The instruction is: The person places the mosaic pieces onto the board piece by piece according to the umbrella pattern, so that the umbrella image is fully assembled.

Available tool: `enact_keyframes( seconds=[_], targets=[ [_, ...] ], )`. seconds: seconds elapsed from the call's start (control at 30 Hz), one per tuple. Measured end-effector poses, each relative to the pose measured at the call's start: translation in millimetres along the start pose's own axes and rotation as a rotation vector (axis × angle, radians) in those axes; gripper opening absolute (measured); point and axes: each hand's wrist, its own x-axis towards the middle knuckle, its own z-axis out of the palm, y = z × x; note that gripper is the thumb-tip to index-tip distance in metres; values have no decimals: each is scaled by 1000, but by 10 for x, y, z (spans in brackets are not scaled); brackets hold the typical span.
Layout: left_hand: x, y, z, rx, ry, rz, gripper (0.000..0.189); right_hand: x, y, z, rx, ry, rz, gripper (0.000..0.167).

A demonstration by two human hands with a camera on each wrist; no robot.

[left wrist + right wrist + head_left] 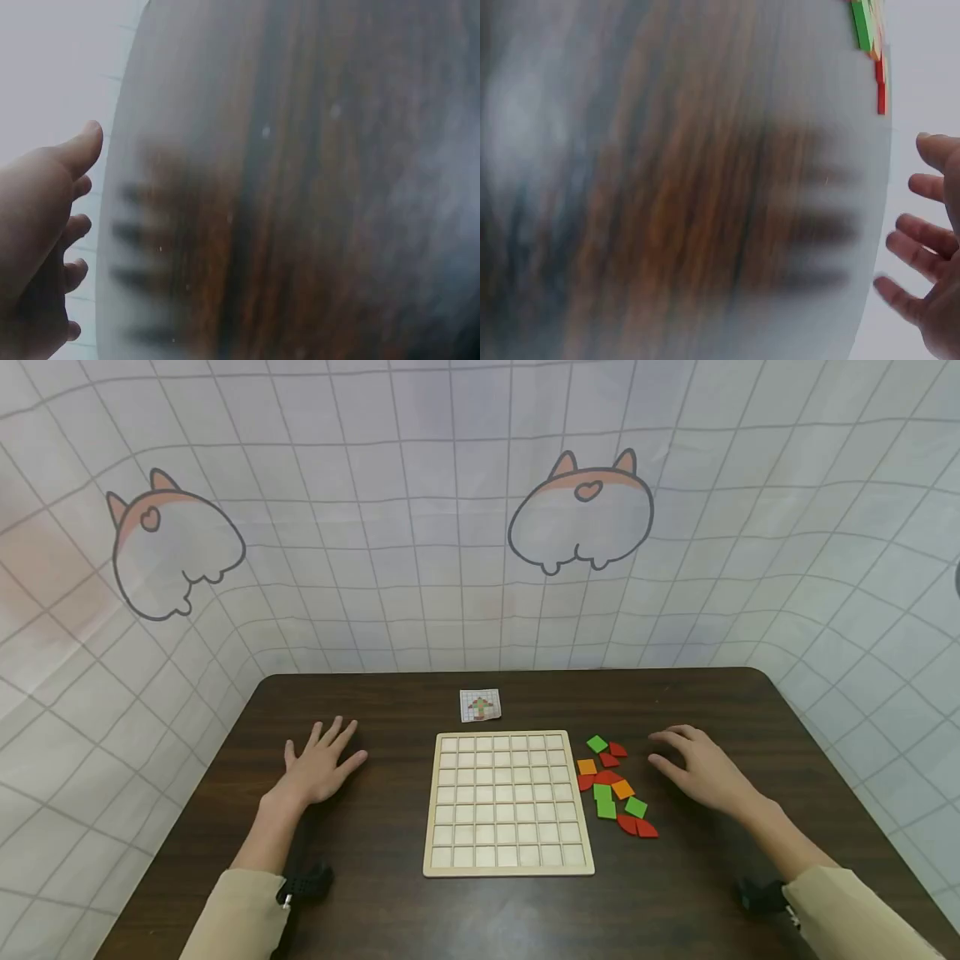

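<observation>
My left hand (318, 768) is spread over the table, left of a wooden grid board (510, 871), and holds nothing. In the left wrist view its fingers (77, 229) reach out above the dark tabletop. My right hand (699, 768) is just right of a loose group of flat pieces, with its fingers slightly bent and nothing in them. The group has green squares (606, 809), orange squares (587, 767) and red curved-edged pieces (647, 829). Some of them lie against the board's right edge. In the right wrist view, a green piece (861, 26) shows at the top.
A small paper card (480, 705) with a coloured arrow-like picture on a grid lies behind the board. The dark wooden table (375, 910) has rounded back corners. White grid-patterned cloth (390, 610) hangs behind it and on both sides.
</observation>
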Motion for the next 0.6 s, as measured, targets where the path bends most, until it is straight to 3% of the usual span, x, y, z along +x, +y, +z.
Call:
enact_keyframes(
  seconds=[0.17,0.6],
  targets=[
    [-8,115,-3,-17,18,27,74,38,-90,51,69,41,-41,20],
    [-20,462,29,-66,22,123,72,123,-262,172,160,-97,-56,11]
  ],
)
